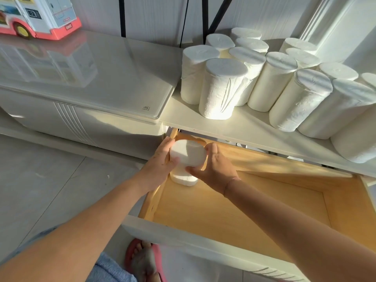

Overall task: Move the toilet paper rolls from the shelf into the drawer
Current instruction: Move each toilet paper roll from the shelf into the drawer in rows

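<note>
Several white toilet paper rolls (221, 88) stand upright on the white shelf (250, 127), clustered from the middle to the right edge. Below it the wooden drawer (223, 210) is pulled open. One toilet paper roll (188, 153) stands upright in the drawer's far left corner. My left hand (160, 159) grips its left side and my right hand (215, 165) grips its right side. The roll's base rests on or just above the drawer floor; I cannot tell which.
A glass-topped white cabinet (81, 78) sits left of the shelf, with a toy bus (36, 15) at its back left. The drawer's white front panel (203, 247) juts toward me. My foot in a red slipper (144, 259) stands on the tiled floor.
</note>
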